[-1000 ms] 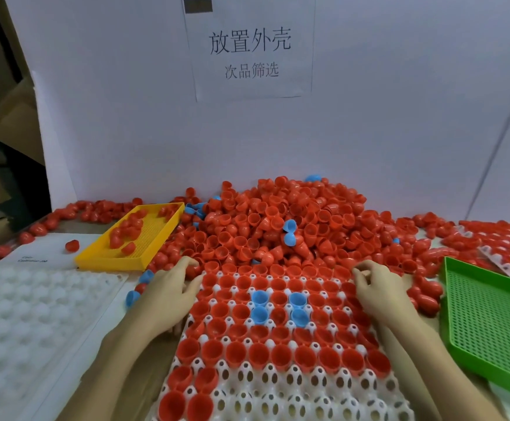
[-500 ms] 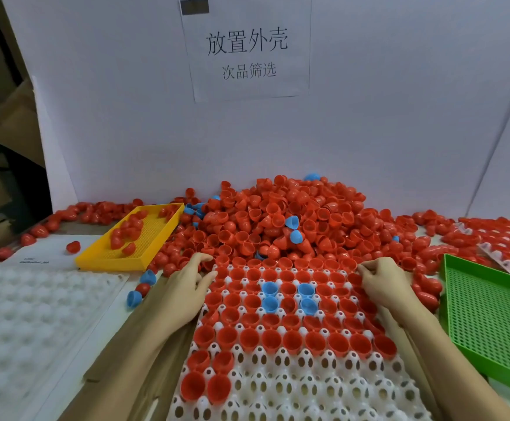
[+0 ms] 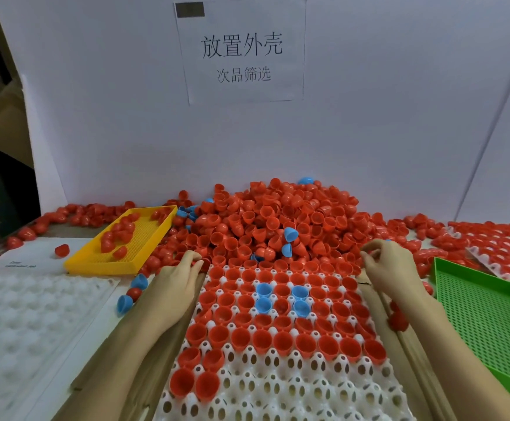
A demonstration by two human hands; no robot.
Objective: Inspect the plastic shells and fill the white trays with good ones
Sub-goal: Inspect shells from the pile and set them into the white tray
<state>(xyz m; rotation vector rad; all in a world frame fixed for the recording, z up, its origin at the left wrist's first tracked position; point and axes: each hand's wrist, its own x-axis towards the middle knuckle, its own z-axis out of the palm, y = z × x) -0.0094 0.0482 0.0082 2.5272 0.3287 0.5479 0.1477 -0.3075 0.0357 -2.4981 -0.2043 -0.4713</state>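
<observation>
**Both hands at the far corners of a half-filled tray**

A white tray (image 3: 278,387) lies in the middle of the table's near edge, its long axis running away from the person toward the heap. Its far rows hold red shells (image 3: 241,317) standing upright, open mouths up, with four blue shells (image 3: 263,290) set among them near the middle. Two more red shells sit alone in a nearer row on the left; the nearest rows show bare white pegs and holes.

Behind the tray, a large pile of loose shells (image 3: 278,217) is heaped against the white back wall, the shells pointing every way, a few blue ones mixed in.

The left hand (image 3: 175,284) rests at the tray's far left corner, fingers curled at the edge of the pile; whether they grip a shell cannot be told. The right hand (image 3: 390,265) is at the far right corner, fingers bent with thumb and fingertips drawn together; what they pinch, if anything, is too small to tell.

A yellow tray (image 3: 156,244) holding several red shells lies toward the table's far left. A green tray (image 3: 442,268) sits along the right edge. A second white tray (image 3: 20,314), unfilled, lies at the near left. A paper sign (image 3: 241,50) with printed characters hangs on the wall.
</observation>
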